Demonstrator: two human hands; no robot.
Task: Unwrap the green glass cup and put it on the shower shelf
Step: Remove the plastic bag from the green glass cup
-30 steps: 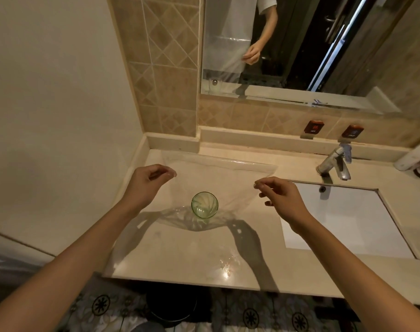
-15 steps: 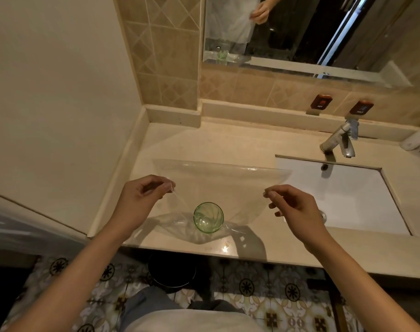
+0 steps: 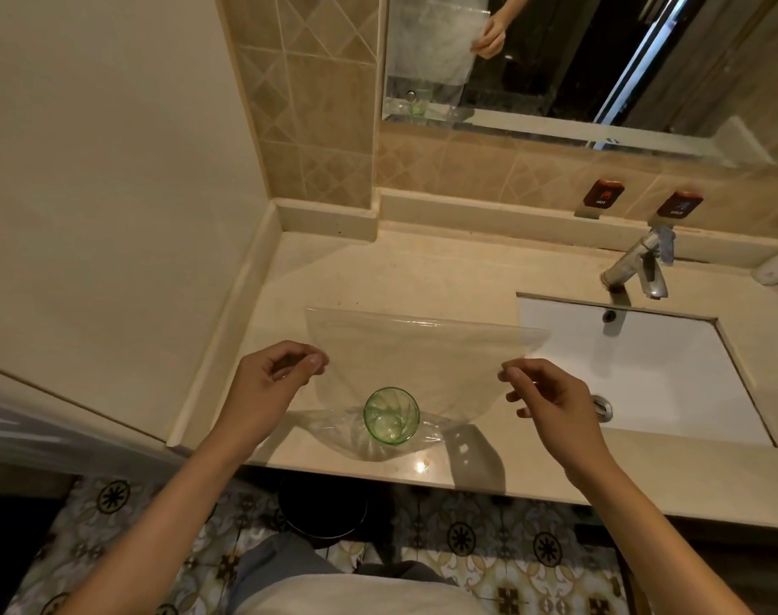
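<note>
1. Left hand (image 3: 269, 383) pinches the left edge of the clear plastic wrap (image 3: 422, 361), which it holds lifted.
2. Green glass cup (image 3: 391, 416) stands upright on the wrap's lower part, near the desk (image 3: 422, 277) front edge. A sharp tug could tip it or drag it off (floor tiles below).
3. Right hand (image 3: 551, 399) pinches the right edge. An uneven pull could skew the cup toward the sink (image 3: 644, 361).
</note>
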